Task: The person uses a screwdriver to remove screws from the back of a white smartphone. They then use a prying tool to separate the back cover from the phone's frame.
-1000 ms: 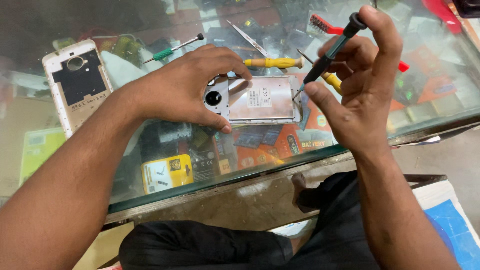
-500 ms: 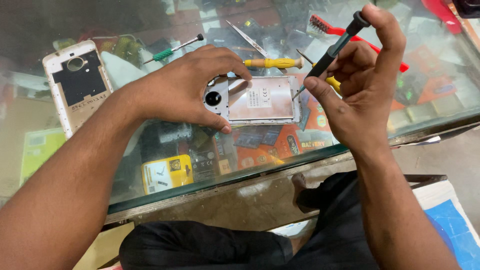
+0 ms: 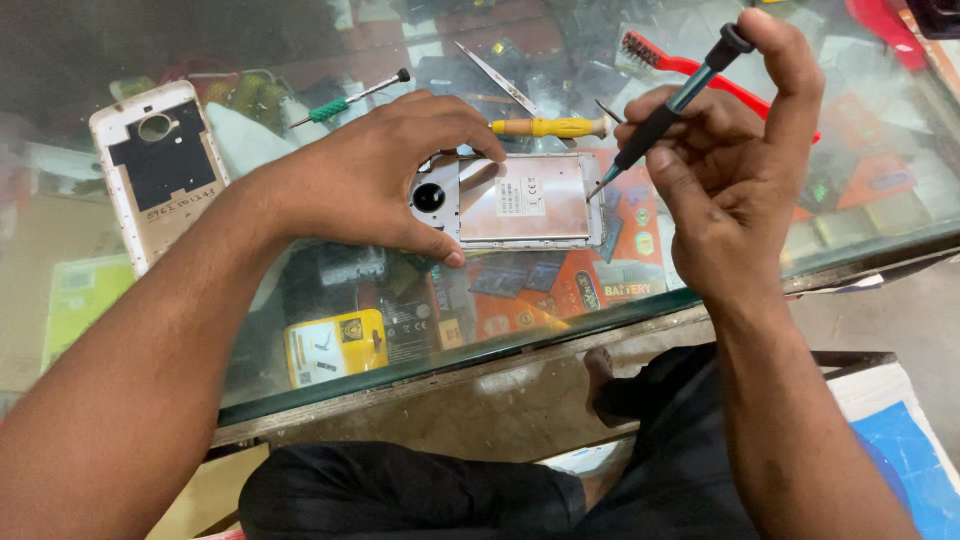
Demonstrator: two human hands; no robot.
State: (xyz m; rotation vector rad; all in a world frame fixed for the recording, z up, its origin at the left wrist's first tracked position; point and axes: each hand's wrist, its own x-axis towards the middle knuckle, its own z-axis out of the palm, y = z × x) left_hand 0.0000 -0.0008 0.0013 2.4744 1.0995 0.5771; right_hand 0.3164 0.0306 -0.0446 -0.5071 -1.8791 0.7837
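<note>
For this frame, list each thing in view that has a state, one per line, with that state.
Opened phone: back cover off, lying flat on the glass counter, gripped at its camera end by the left hand.
Black screwdriver: held tilted in the right hand, tip at the phone's right edge.
Back cover: detached, inner side up, apart to the left.
Yellow screwdriver: lying unused.
Green screwdriver: lying unused.
Red brush: lying flat.
</note>
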